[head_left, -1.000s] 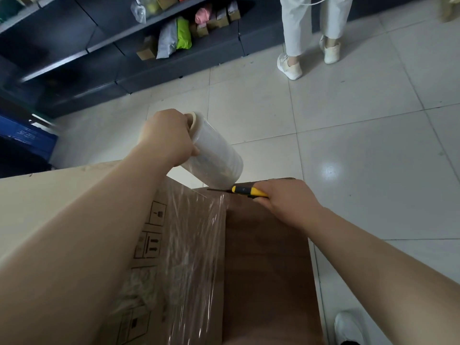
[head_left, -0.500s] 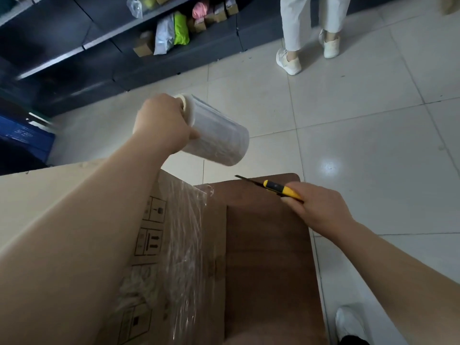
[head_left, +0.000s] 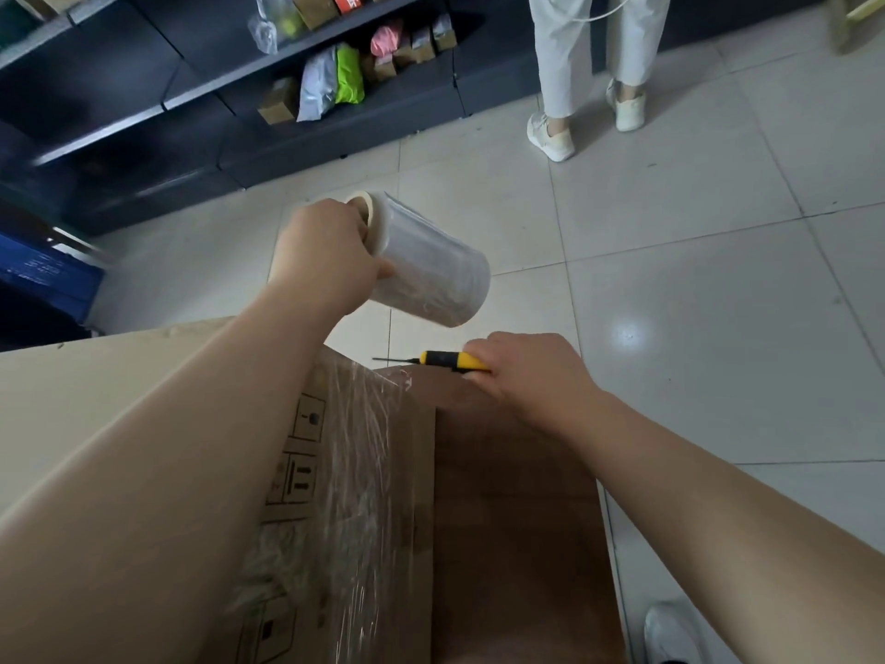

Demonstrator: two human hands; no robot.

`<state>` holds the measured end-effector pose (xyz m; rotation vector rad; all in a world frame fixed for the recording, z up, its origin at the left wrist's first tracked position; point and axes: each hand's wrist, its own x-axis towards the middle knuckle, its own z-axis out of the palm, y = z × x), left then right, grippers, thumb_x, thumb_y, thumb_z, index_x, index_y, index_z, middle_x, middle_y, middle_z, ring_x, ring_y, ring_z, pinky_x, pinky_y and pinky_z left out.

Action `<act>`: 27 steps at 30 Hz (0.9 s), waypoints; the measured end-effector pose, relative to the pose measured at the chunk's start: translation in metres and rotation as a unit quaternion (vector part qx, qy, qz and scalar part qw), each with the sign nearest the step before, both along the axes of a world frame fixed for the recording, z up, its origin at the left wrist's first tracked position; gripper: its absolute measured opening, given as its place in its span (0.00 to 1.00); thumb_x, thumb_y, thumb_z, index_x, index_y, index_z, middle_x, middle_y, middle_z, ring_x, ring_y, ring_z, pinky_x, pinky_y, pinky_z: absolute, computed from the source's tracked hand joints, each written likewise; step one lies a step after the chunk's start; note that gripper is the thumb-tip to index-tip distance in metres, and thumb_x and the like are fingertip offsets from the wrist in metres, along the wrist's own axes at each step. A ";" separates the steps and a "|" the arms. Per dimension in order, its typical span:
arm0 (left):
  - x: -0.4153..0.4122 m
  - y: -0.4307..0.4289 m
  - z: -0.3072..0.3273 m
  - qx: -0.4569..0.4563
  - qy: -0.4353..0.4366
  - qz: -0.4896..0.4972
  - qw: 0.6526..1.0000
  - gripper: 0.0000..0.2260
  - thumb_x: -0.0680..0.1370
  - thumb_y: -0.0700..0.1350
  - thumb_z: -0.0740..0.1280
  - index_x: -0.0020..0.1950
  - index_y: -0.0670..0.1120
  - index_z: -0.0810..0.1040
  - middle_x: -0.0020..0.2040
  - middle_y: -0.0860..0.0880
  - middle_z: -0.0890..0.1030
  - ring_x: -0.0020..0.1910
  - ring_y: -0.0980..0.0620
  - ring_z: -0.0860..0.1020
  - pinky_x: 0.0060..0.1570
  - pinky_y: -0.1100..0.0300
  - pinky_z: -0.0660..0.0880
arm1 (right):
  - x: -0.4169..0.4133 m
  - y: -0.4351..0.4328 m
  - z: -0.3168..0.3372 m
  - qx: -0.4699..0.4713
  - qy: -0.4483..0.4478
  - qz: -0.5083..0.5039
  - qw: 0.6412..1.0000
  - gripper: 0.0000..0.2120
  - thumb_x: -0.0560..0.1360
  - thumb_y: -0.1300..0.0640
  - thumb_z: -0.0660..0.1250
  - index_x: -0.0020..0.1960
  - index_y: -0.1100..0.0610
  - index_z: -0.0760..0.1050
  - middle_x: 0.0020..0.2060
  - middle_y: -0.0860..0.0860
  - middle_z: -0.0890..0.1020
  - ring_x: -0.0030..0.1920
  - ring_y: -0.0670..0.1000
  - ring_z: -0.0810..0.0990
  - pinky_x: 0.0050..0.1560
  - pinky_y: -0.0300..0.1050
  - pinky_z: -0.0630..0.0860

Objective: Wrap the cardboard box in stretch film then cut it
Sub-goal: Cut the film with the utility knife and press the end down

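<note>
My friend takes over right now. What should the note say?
Left hand: grips the stretch film roll by its end, in the air, clear of the cardboard box.
Right hand: grips the yellow knife, blade out, at the box's far corner.
Done: film covers the box's side; no strand joins roll and box, so the cut looks made.
Left: probably smooth the loose film end, close the blade, set tools down.

Dark shelving [head_left: 143,107], stocked: green pouch [head_left: 348,74], grey pouch [head_left: 316,91], pink packet [head_left: 385,38], small carton [head_left: 277,105]. Pale tiled floor [head_left: 694,289]. Bystander's white trousers [head_left: 560,50], white sneakers [head_left: 550,136], near shelving. Blue crate [head_left: 43,273], far left. Brown wooden tabletop [head_left: 517,543].
</note>
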<state>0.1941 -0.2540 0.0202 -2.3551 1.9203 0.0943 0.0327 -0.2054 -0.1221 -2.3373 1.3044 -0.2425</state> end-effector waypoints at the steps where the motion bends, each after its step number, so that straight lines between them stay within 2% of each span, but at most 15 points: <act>1: -0.001 0.001 0.001 -0.012 0.014 0.000 1.000 0.16 0.73 0.51 0.73 0.49 0.39 0.80 0.40 0.44 0.78 0.38 0.46 0.75 0.35 0.56 0.69 | -0.001 0.002 -0.006 0.018 0.005 -0.023 1.000 0.14 0.81 0.44 0.54 0.58 0.50 0.72 0.50 0.49 0.78 0.51 0.54 0.79 0.43 0.47 0.70; 5: -0.004 0.005 0.010 -0.052 0.087 0.017 0.995 0.15 0.73 0.51 0.73 0.49 0.40 0.81 0.44 0.43 0.81 0.40 0.45 0.77 0.35 0.56 0.72 | -0.016 0.015 -0.025 0.088 -0.036 -0.113 0.989 0.12 0.80 0.43 0.57 0.54 0.49 0.73 0.45 0.48 0.79 0.48 0.54 0.78 0.41 0.46 0.69; 8: -0.005 0.008 0.020 -0.062 0.173 0.049 0.982 0.17 0.71 0.50 0.75 0.49 0.38 0.82 0.48 0.39 0.83 0.47 0.40 0.81 0.46 0.47 0.80 | -0.030 0.020 -0.033 0.158 -0.073 -0.156 0.972 0.11 0.79 0.43 0.60 0.55 0.47 0.74 0.45 0.48 0.79 0.46 0.54 0.78 0.43 0.47 0.73; 9: -0.006 0.008 0.025 -0.056 0.201 0.062 0.976 0.17 0.70 0.51 0.75 0.48 0.38 0.82 0.48 0.39 0.83 0.47 0.39 0.82 0.46 0.46 0.81 | -0.035 0.020 -0.034 0.183 -0.088 -0.168 0.965 0.11 0.78 0.43 0.61 0.55 0.47 0.74 0.44 0.49 0.79 0.45 0.54 0.78 0.44 0.47 0.74; 11: -0.011 0.011 0.035 -0.036 0.227 0.073 0.970 0.18 0.70 0.53 0.76 0.49 0.40 0.82 0.47 0.40 0.83 0.45 0.40 0.82 0.41 0.50 0.81 | -0.046 0.019 -0.032 0.225 -0.123 -0.195 0.947 0.11 0.78 0.43 0.62 0.51 0.49 0.76 0.39 0.49 0.79 0.42 0.54 0.79 0.44 0.49 0.75; 13: -0.018 0.016 0.044 -0.028 0.211 0.056 0.975 0.18 0.70 0.53 0.75 0.50 0.41 0.83 0.46 0.42 0.83 0.42 0.43 0.81 0.36 0.52 0.79 | -0.056 0.018 -0.025 0.257 -0.139 -0.225 0.930 0.15 0.77 0.42 0.63 0.45 0.53 0.77 0.35 0.51 0.80 0.39 0.55 0.80 0.43 0.52 0.78; 15: -0.026 0.019 0.047 -0.026 0.181 0.032 0.983 0.17 0.70 0.53 0.75 0.50 0.40 0.83 0.46 0.43 0.83 0.41 0.45 0.80 0.36 0.53 0.78 | -0.064 0.017 -0.021 0.285 -0.142 -0.259 0.912 0.19 0.76 0.42 0.63 0.42 0.58 0.77 0.36 0.55 0.82 0.37 0.57 0.82 0.44 0.54 0.80; 18: -0.038 0.024 0.052 -0.011 0.145 0.037 0.989 0.17 0.71 0.53 0.75 0.44 0.39 0.81 0.37 0.46 0.78 0.32 0.50 0.74 0.28 0.61 0.69 | -0.080 0.012 -0.011 0.318 -0.146 -0.270 0.897 0.18 0.77 0.46 0.63 0.40 0.61 0.76 0.35 0.57 0.83 0.29 0.54 0.79 0.37 0.50 0.80; 20: -0.046 0.027 0.054 -0.002 0.127 0.049 0.991 0.16 0.71 0.52 0.75 0.40 0.40 0.79 0.33 0.48 0.74 0.29 0.52 0.71 0.26 0.61 0.65 | -0.091 0.004 -0.006 0.353 -0.165 -0.267 0.881 0.14 0.79 0.52 0.61 0.42 0.62 0.76 0.35 0.57 0.80 0.28 0.52 0.77 0.31 0.44 0.76; 22: -0.055 0.031 0.052 -0.003 0.104 0.057 0.993 0.13 0.71 0.51 0.74 0.39 0.42 0.78 0.32 0.49 0.74 0.29 0.53 0.71 0.26 0.61 0.64 | -0.099 -0.008 -0.001 0.386 -0.175 -0.256 0.869 0.10 0.80 0.58 0.59 0.48 0.64 0.75 0.36 0.56 0.79 0.29 0.51 0.76 0.30 0.41 0.75; 25: -0.075 0.040 0.047 0.001 0.050 0.070 0.996 0.11 0.72 0.49 0.73 0.38 0.44 0.76 0.32 0.50 0.73 0.30 0.51 0.71 0.25 0.61 0.61 | -0.114 -0.023 0.004 0.419 -0.187 -0.237 0.857 0.07 0.80 0.64 0.56 0.53 0.64 0.71 0.40 0.57 0.76 0.34 0.51 0.75 0.34 0.41 0.75; 27: -0.088 0.049 0.042 0.012 0.025 0.081 0.996 0.09 0.72 0.48 0.73 0.40 0.44 0.76 0.33 0.50 0.73 0.33 0.49 0.73 0.26 0.60 0.62 | -0.125 -0.031 0.006 0.421 -0.174 -0.208 0.866 0.07 0.79 0.66 0.55 0.55 0.63 0.70 0.42 0.57 0.75 0.37 0.52 0.75 0.39 0.44 0.75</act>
